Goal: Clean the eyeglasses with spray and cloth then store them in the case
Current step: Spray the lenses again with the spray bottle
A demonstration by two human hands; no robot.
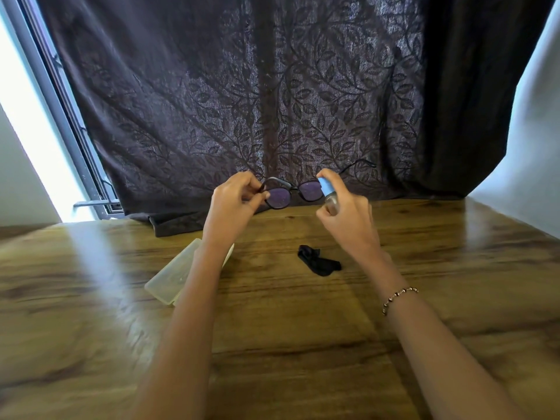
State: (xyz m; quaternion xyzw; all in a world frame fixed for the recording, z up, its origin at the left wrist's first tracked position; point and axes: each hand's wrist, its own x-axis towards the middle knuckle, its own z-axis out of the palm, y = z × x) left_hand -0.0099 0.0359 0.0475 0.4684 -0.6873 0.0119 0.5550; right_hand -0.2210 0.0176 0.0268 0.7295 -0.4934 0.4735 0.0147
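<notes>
Head view: eyeglasses (280, 197), light, fragile, beside spray bottle (328, 194).
Grip: left hand (235, 197) pinches frame, apparently at hinge, sparing lenses; right hand (347, 215) grips bottle.

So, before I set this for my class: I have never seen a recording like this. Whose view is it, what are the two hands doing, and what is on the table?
There is no machine here: a person works with bare hands, and the one picture comes from a camera worn on their head, looking forward and down. That is why both forearms reach in from the bottom. The left hand pinches the glasses by one end of the frame, above the table. The right hand grips a small spray bottle with a blue top, close to the other lens. On the table lie a crumpled black cloth and a pale case, partly hidden by the left forearm. A dark leaf-patterned curtain hangs behind.
</notes>
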